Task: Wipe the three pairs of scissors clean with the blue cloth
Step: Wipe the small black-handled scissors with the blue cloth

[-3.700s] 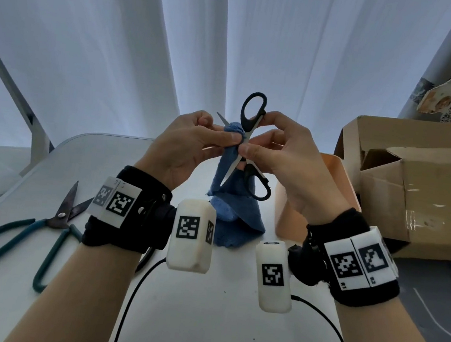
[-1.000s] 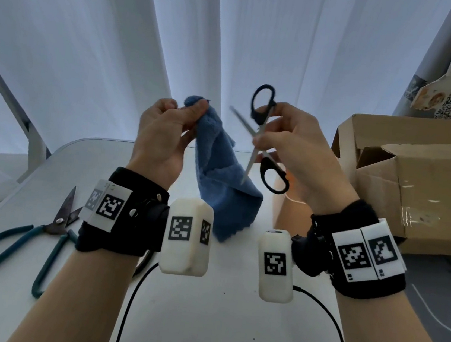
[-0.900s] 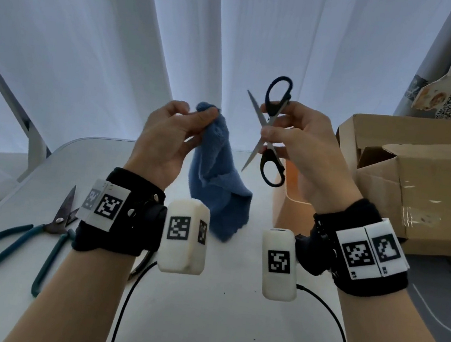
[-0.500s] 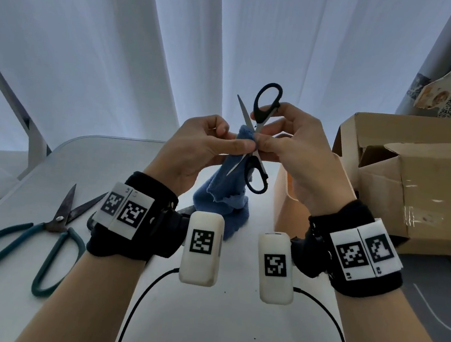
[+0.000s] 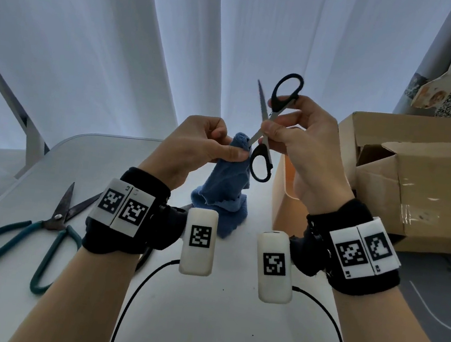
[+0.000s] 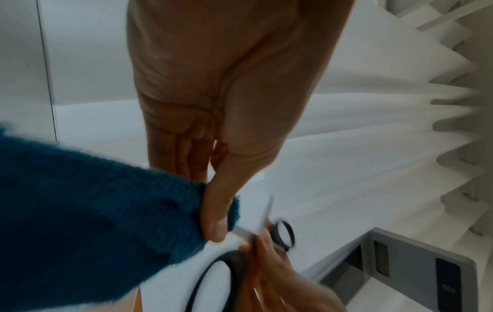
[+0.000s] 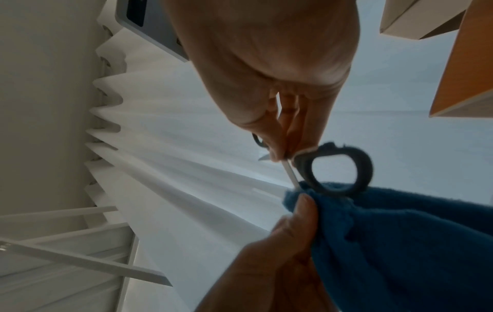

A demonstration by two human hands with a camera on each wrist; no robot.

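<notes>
My right hand pinches the black-handled scissors near the pivot, holding them spread open above the table, one handle loop up, the other down. My left hand pinches the blue cloth around the tip of the lower blade; the cloth hangs down to the table. In the right wrist view the blade runs into the cloth. Teal-handled scissors lie open on the table at left. A third pair is mostly hidden under my left wrist.
An orange bin stands right of the cloth, behind my right wrist. An open cardboard box sits at the right. White curtains hang behind the white table. Black cables run from the wrist cameras across the table.
My right hand has lifted the black scissors up and to the right, so the cloth pinched by my left hand has slid from near the pivot down to the blade's tip.
</notes>
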